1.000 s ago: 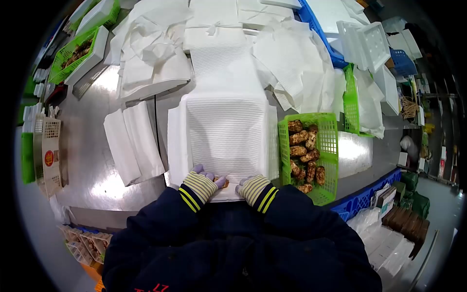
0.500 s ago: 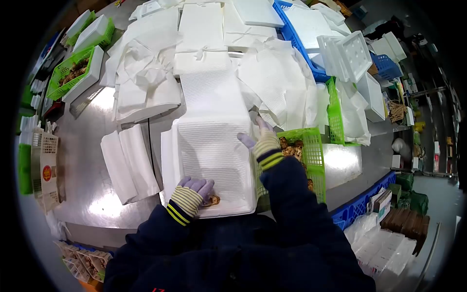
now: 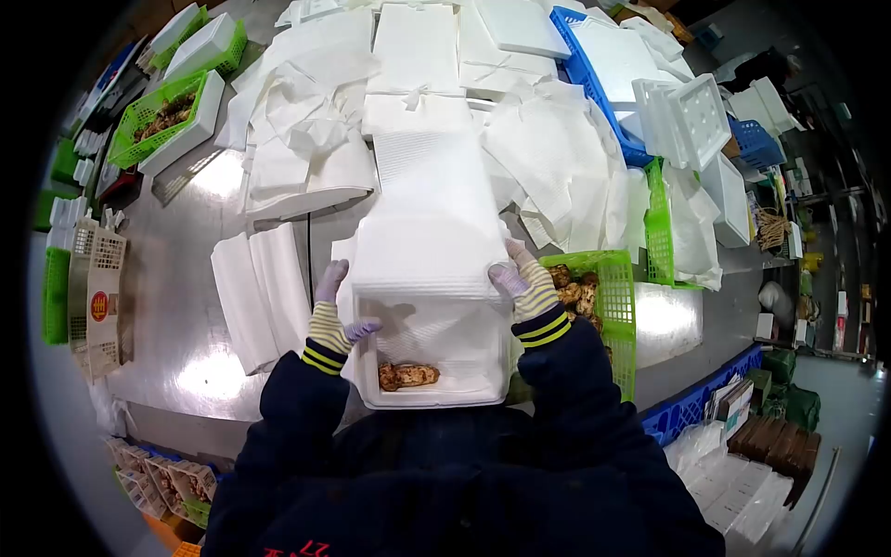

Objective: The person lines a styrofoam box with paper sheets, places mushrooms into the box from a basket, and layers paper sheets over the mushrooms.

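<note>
A white foam box (image 3: pixel 436 400) stands in front of me at the table's near edge. At its near left, one brown-and-white mushroom (image 3: pixel 408 375) lies on its side. A white ribbed liner sheet (image 3: pixel 429 251) covers the box's far part and runs out over the far side. My left hand (image 3: pixel 336 311), in a lilac glove, grips the box's left wall, thumb over the rim and fingers outside. On the right side, my right hand (image 3: pixel 524 283) is closed at the rim, its thumb near the sheet's edge. Beside it is a green basket (image 3: pixel 615 320) of mushrooms (image 3: pixel 577 295).
Folded white cloth-like sheets (image 3: pixel 263 295) lie to the left. Stacks of paper sheets (image 3: pixel 552 162) and foam lids (image 3: pixel 416 51) fill the far table. A blue crate (image 3: pixel 594 84) stands far right, and another green basket (image 3: pixel 158 121) with mushrooms far left.
My left hand has moved from the near-left corner up the box's left wall, uncovering the mushroom. The sheet now bridges the box's far part. My right hand is still at the right rim.
</note>
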The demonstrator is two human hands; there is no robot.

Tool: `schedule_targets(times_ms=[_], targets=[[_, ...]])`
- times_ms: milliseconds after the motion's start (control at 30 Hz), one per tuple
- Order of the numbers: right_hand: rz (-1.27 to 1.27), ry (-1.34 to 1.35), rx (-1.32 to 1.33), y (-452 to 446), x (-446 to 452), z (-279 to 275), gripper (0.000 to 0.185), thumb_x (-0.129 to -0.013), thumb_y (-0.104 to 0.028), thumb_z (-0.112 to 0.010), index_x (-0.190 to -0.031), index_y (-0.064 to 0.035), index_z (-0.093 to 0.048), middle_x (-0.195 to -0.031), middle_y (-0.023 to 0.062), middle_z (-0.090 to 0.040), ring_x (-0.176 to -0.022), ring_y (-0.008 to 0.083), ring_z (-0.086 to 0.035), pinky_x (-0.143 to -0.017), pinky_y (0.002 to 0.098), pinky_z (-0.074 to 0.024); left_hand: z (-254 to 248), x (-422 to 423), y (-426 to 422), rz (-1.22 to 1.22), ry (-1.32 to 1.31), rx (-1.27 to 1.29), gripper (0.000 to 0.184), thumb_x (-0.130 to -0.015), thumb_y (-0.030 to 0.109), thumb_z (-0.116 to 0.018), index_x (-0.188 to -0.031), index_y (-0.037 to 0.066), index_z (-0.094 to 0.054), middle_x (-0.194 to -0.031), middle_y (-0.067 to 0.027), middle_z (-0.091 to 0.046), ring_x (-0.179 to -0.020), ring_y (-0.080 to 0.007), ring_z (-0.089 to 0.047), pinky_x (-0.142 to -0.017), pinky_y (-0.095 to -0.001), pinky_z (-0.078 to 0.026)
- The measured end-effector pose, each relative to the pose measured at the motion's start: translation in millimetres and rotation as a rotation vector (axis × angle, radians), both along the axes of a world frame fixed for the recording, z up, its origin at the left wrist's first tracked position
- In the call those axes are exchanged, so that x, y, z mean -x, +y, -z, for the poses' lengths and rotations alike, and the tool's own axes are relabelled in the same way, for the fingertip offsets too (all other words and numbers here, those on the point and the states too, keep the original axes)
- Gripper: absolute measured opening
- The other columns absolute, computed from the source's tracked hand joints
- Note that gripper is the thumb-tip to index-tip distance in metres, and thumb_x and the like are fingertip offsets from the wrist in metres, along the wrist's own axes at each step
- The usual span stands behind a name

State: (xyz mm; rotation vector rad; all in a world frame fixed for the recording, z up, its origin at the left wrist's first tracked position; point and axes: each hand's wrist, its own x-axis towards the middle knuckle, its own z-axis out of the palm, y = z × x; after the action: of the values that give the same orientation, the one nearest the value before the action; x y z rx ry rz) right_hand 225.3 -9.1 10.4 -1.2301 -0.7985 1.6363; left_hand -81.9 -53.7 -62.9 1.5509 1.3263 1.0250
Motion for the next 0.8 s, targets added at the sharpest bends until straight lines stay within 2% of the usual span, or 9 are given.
schedule_targets(times_ms=[167,233,300,367,533,600,633,733,800], targets=[[-0.007,0.213,0.102,-11,-6,-4,0.082,-0.076,-0.023,-0.073,-0.138,0.0051,-0.027,-0.116,0.0155,-0.056,-0.106,0.0207,-0.055,-0.09,0.0272,-0.0445,-13,-17,9,0.097,-0.167,0.013,0.092,-0.056,0.055,-0.08,-0.132,0.014,-0.046,-0.141,-0.0188,-0.031,-0.136,-0.0369,-0.017,-0.11,-0.044,-0.02],[-0.064,-0.029,-0.065,-18,-11,-5,0.097,-0.07,-0.038,-0.078,-0.139,0.005,-0.025,-0.124,0.0204,-0.051,-0.114,0.0257,-0.05,-0.095,0.0325,-0.0422,-6,-12,5,0.179,0.051,-0.019,0.077,-0.068,0.053,-0.074,-0.13,0.014,-0.05,-0.142,-0.0183,-0.03,-0.131,-0.0318,-0.027,-0.11,-0.0405,-0.02],[-0.254,-0.579,-0.232,-35,-25,1,0.114,-0.058,-0.06,-0.077,-0.138,0.004,-0.027,-0.137,0.0289,-0.034,-0.128,0.0381,-0.034,-0.105,0.0454,-0.031,2,-5,-2,0.126,-0.217,0.239,0.082,-0.071,0.049,-0.073,-0.135,0.01,-0.041,-0.138,-0.0164,-0.036,-0.126,-0.027,-0.034,-0.106,-0.0392,-0.025],[-0.454,-0.997,-0.29,-53,-26,12,0.11,-0.058,-0.06,-0.076,-0.139,-0.0013,-0.03,-0.14,0.032,-0.026,-0.131,0.0434,-0.026,-0.108,0.0461,-0.0254,24,10,-9,0.034,-0.445,0.552,0.09,-0.073,0.043,-0.074,-0.141,0.004,-0.029,-0.133,-0.014,-0.042,-0.121,-0.0222,-0.04,-0.103,-0.0371,-0.031],[-0.406,-0.685,-0.182,-96,-27,55,0.061,-0.07,-0.046,-0.07,-0.112,-0.0028,-0.063,-0.143,0.0341,-0.016,-0.134,0.0448,-0.019,-0.108,0.0432,-0.0244,37,3,-24,-0.091,-0.622,0.76,0.094,-0.071,0.034,-0.078,-0.142,0.005,-0.024,-0.132,-0.0122,-0.043,-0.118,-0.0254,-0.044,-0.101,-0.0368,-0.035],[-0.341,-0.524,-0.122,-107,-30,68,0.052,-0.073,-0.04,-0.068,-0.109,-0.0027,-0.065,-0.144,0.0329,-0.016,-0.133,0.0441,-0.02,-0.108,0.0423,-0.0234,4,-7,-27,0.229,-0.004,0.254,0.091,-0.069,0.035,-0.079,-0.138,0.0,-0.032,-0.136,-0.0123,-0.037,-0.121,-0.0235,-0.041,-0.103,-0.0353,-0.034],[-0.379,-0.606,-0.169,-107,-29,55,0.052,-0.073,-0.039,-0.069,-0.11,-0.0026,-0.064,-0.144,0.0312,-0.017,-0.133,0.0444,-0.02,-0.108,0.0413,-0.0233,-14,-13,-28,0.263,0.259,-0.028,0.089,-0.068,0.035,-0.08,-0.136,-0.002,-0.036,-0.138,-0.0124,-0.034,-0.123,-0.0226,-0.04,-0.103,-0.0346,-0.033],[-0.478,-0.76,-0.265,-112,-31,61,0.065,-0.072,-0.037,-0.071,-0.124,-0.0029,-0.053,-0.143,0.0299,-0.02,-0.132,0.0432,-0.022,-0.108,0.0403,-0.0247,-12,-16,-39,0.083,-0.426,0.447,0.104,-0.062,0.033,-0.085,-0.14,-0.001,-0.025,-0.129,-0.0094,-0.046,-0.122,-0.0203,-0.041,-0.103,-0.0355,-0.034],[-0.479,-0.889,-0.196,-110,-32,60,0.083,-0.07,-0.036,-0.073,-0.137,-0.0025,-0.036,-0.141,0.0296,-0.023,-0.13,0.041,-0.026,-0.107,0.0401,-0.0268,-21,-17,-37,0.148,-0.333,0.382,0.105,-0.061,0.032,-0.085,-0.14,-0.001,-0.024,-0.127,-0.0089,-0.047,-0.122,-0.0192,-0.04,-0.104,-0.0348,-0.032]])
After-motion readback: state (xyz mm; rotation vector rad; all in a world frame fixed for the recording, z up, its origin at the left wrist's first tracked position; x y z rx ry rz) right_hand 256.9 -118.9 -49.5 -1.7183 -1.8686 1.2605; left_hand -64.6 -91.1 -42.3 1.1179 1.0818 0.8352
